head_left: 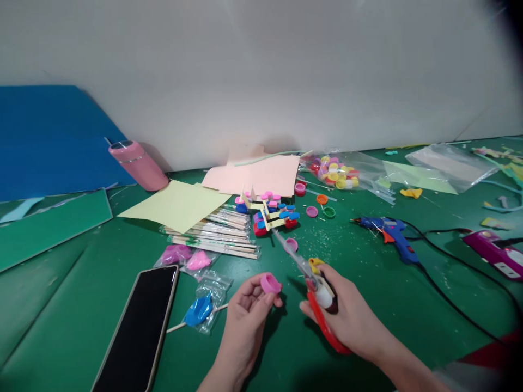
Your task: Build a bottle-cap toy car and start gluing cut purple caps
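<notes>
My left hand (249, 311) pinches a pink bottle cap (270, 283) between its fingertips, its hollow side facing up and back. My right hand (347, 310) grips scissors with red handles (326, 326); their blades (295, 255) point up and to the left. A yellow piece (315, 264) and a white, dark-edged item show at the right fingers; what they are I cannot make out. Beyond the blade tips is a cluster of small models (272, 215) made of wooden sticks and coloured caps. A loose purple-pink cap (291, 245) lies beside the blades.
Left are a phone (137, 326), bagged clay-like lumps (199, 310), wrapped wooden sticks (220, 234), yellow paper (180, 204) and a pink bottle (139, 165). Behind lies a bag of caps (335, 171). Right, a blue glue gun (388, 234) trails its cable near a purple power strip (496, 253).
</notes>
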`<state>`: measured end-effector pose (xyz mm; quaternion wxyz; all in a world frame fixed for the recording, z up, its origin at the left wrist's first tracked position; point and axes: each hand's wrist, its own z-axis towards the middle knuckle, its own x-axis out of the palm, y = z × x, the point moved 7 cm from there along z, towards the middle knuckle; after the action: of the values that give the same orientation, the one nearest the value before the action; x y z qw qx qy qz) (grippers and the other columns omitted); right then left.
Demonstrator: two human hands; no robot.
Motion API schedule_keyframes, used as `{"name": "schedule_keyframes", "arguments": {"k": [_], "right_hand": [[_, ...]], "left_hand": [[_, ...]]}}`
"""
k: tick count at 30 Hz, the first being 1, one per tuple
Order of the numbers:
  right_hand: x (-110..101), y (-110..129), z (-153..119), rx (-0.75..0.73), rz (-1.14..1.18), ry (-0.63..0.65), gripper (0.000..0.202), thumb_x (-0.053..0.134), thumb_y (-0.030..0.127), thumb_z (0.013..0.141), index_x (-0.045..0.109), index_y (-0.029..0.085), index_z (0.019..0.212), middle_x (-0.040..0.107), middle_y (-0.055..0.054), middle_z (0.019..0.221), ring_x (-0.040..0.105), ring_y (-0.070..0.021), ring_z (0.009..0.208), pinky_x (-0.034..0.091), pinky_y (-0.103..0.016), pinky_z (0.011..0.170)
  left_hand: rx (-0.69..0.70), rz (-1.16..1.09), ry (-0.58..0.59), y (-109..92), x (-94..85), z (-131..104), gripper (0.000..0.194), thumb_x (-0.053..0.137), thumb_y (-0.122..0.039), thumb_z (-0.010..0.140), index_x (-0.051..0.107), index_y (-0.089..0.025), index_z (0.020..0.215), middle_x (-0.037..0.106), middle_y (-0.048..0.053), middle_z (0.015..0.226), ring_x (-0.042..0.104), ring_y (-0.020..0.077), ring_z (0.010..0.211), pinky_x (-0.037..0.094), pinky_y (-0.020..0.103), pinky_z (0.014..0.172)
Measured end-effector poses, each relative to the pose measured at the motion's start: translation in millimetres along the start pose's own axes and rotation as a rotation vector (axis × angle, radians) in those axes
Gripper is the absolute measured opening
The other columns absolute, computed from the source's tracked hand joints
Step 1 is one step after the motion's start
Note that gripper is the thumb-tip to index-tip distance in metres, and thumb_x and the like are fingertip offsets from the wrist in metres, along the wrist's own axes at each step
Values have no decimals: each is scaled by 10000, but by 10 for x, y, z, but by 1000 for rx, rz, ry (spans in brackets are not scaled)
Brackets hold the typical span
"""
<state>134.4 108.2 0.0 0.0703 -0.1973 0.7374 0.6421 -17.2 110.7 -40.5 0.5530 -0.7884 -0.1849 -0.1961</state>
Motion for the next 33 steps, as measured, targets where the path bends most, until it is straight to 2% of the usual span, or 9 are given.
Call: {"name": "schedule_keyframes", "arguments": {"k": [5,8,11,14,23,30,33], "right_hand": [[-82,-75,-176,65,-443,47,288,651,316,637,453,239,830,580,25,692,512,-149,566,364,-235,494],[-113,-153,-278,102,-564,28,308,665,270,593,453,236,814,589,17,665,540,-168,574,354,-237,483],[-123,-201,-339,55,-620,24,317,657,253,582,453,229,824,605,-5,699,569,-190,617,357,-239,480],[-124,-239,-348,12,-639,57,325,644,292,602,457,223,859,609,-22,740,574,-199,634,373,-249,497],[-123,-228,-294,-18,-665,63,332,616,376,654,464,203,894,610,-38,746,572,-203,630,391,-263,510],[-79,-249,-294,95,-584,117,304,634,365,637,486,204,849,623,-32,741,563,-198,636,395,-265,536],[-38,-237,-318,157,-438,161,241,646,318,621,490,218,775,595,15,655,507,-149,548,365,-234,496]], "left_hand": [[74,61,-69,-71,-6,-25,256,690,-182,648,573,-150,873,624,-2,677,571,97,602,426,206,616],[105,78,-68,-92,16,-29,252,685,-200,651,551,-155,860,621,-11,643,575,104,590,433,215,613],[104,104,-59,-89,31,-33,235,670,-219,666,533,-155,847,657,25,723,576,109,580,446,239,614],[99,136,-39,-84,44,-46,228,661,-226,673,522,-159,841,676,52,794,587,115,581,457,256,620],[93,217,-1,-56,62,-52,200,648,-202,682,505,-166,816,625,-9,639,598,116,567,447,231,584],[127,272,2,-80,43,-50,178,636,-200,698,500,-172,809,611,-20,635,600,108,574,452,219,581],[136,279,-9,-95,41,-51,180,641,-200,691,505,-174,807,613,-17,642,606,114,574,461,227,584]]}}
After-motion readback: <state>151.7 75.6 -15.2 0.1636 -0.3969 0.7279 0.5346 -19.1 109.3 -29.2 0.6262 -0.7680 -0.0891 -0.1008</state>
